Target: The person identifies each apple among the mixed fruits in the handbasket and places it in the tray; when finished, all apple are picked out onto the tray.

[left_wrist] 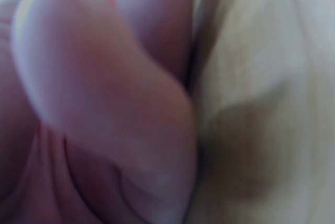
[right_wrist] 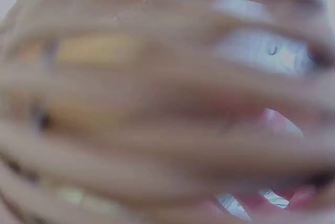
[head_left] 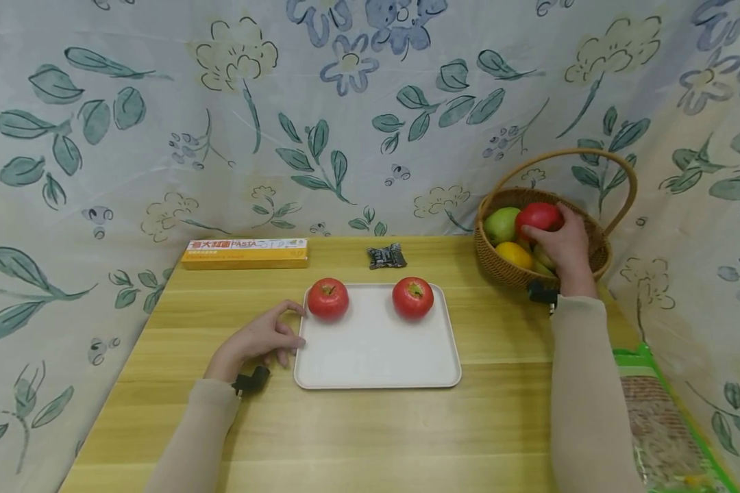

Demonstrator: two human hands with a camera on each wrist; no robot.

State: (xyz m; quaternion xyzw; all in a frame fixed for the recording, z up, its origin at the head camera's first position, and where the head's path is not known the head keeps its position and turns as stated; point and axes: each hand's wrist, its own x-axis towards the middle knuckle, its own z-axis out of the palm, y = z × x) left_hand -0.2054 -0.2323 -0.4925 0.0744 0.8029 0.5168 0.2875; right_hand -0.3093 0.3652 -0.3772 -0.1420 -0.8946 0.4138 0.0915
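Over the wicker basket (head_left: 499,263) at the right, my right hand (head_left: 564,243) grips a red apple (head_left: 538,218), thumb on its near side. A green fruit (head_left: 501,226) and an orange-yellow fruit (head_left: 514,255) lie in the basket beside it. My left hand (head_left: 262,339) is at the left rim of a white tray (head_left: 376,356), thumb and index finger apart, their tips right at the edge. Two red apples sit on the tray: the left apple (head_left: 328,299) and the right apple (head_left: 412,298). Motion blurs the right wrist view; fingers (left_wrist: 104,88) fill much of the left one.
A yellow pasta box (head_left: 244,255) lies at the table's back left. Behind the tray is a small black wrapped packet (head_left: 387,256). The basket's tall handle (head_left: 625,178) arches over it. A green-edged bag (head_left: 660,411) lies at the right edge, and a floral cloth (head_left: 345,123) hangs behind.
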